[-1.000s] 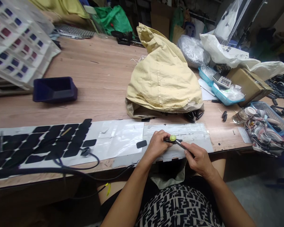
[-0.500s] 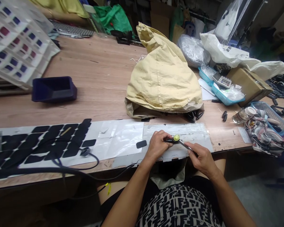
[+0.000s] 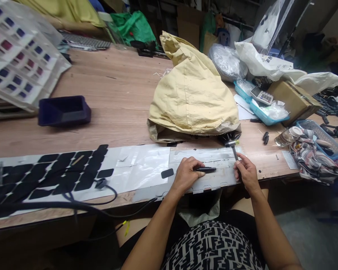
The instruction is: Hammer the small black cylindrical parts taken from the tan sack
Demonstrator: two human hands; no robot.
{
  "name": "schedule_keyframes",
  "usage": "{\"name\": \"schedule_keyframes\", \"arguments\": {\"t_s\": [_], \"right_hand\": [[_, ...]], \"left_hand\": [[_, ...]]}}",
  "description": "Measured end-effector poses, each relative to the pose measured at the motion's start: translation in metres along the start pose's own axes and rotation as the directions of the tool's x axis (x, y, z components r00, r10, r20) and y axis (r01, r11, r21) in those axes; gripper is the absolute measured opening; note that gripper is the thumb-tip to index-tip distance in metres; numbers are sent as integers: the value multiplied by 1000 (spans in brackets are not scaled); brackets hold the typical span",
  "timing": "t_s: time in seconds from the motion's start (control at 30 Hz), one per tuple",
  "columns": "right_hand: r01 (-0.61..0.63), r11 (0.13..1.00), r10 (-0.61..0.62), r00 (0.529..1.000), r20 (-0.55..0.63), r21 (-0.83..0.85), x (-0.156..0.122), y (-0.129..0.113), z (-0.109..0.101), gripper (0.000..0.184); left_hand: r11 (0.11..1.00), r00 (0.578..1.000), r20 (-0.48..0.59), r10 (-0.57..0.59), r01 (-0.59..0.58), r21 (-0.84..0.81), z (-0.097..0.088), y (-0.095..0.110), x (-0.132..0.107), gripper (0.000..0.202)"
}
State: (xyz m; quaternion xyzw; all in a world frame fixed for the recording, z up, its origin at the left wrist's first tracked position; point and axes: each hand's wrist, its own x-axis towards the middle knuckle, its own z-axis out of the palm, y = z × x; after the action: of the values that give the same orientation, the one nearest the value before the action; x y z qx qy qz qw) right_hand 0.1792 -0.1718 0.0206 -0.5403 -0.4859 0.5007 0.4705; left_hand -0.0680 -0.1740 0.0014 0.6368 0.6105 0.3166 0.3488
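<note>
My left hand (image 3: 187, 173) is closed on a slim black part (image 3: 205, 170) that lies on the grey metal sheet (image 3: 208, 155) at the table's near edge. My right hand (image 3: 246, 171) grips the handle of a small hammer (image 3: 233, 147) with a yellow-tipped head, raised and pointing away from me toward the sack. A loose black pad (image 3: 167, 173) lies just left of my left hand.
A big yellow sack (image 3: 192, 90) stands behind the sheet with black parts (image 3: 231, 137) spilling from under it. Rows of black pads (image 3: 56, 173) on white backing and a black cable (image 3: 73, 204) lie left. A dark blue tray (image 3: 63, 110), blue baskets (image 3: 263, 112), a cardboard box (image 3: 294, 99) surround.
My right hand has swung the hammer away from the black part, up and to the right. My left hand still holds the part down in place.
</note>
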Motion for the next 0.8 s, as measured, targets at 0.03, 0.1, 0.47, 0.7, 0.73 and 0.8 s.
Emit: {"name": "schedule_keyframes", "arguments": {"t_s": [0.03, 0.1, 0.47, 0.7, 0.73, 0.8], "right_hand": [[-15, 999, 16, 1000, -18, 34, 1, 0, -1, 47], [-37, 996, 40, 998, -40, 77, 3, -1, -2, 48], [-49, 996, 49, 999, -2, 78, 3, 0, -2, 49], [-25, 995, 28, 999, -22, 100, 2, 1, -1, 48], [-17, 993, 21, 999, -35, 113, 2, 2, -1, 48], [5, 990, 4, 998, -63, 142, 2, 5, -1, 49]], "left_hand": [[1000, 1000, 19, 18, -18, -6, -2, 2, -4, 16], [995, 992, 104, 77, -69, -74, -6, 9, -20, 14], [990, 895, 431, -115, 139, -24, 29, -18, -120, 18], [995, 880, 474, -28, 69, -68, 21, 4, -100, 23], [994, 873, 487, 24, 30, -103, 16, 14, -91, 21], [988, 893, 434, 118, -60, -144, 11, 32, -64, 19]]}}
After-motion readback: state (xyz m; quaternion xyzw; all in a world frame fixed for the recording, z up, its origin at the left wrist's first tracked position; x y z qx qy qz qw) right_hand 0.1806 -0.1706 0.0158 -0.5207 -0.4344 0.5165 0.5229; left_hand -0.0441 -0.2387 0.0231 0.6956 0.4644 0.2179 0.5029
